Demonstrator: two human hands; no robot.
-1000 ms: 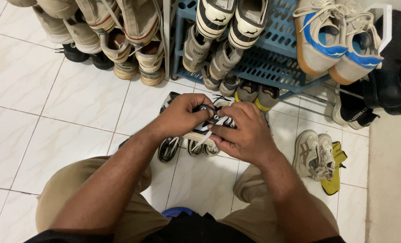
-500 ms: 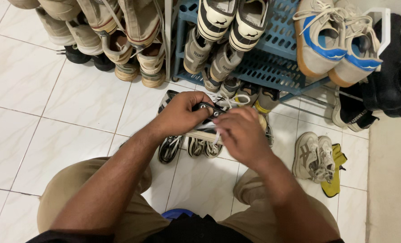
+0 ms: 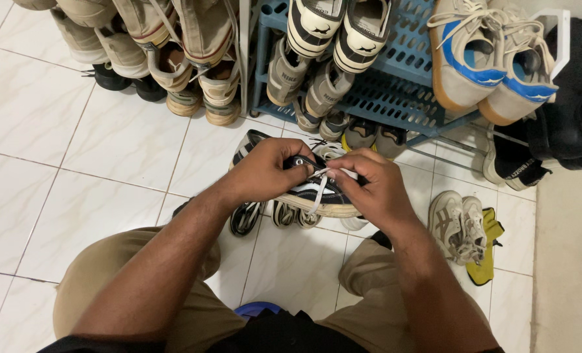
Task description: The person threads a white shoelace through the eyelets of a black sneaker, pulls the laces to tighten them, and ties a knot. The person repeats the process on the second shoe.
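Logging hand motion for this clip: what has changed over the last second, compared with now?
The right hand pulled back from the shoe half a second ago, drawing the white lace out, and has now closed in again beside the left hand. The left hand kept its grip on the black sneaker throughout. The blue shoe rack and the shoes on the tiled floor stayed put.

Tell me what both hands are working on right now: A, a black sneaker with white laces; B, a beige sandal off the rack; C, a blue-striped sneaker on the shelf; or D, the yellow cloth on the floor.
A: the left hand steadies the black sneaker while the right hand pinches its white lace.
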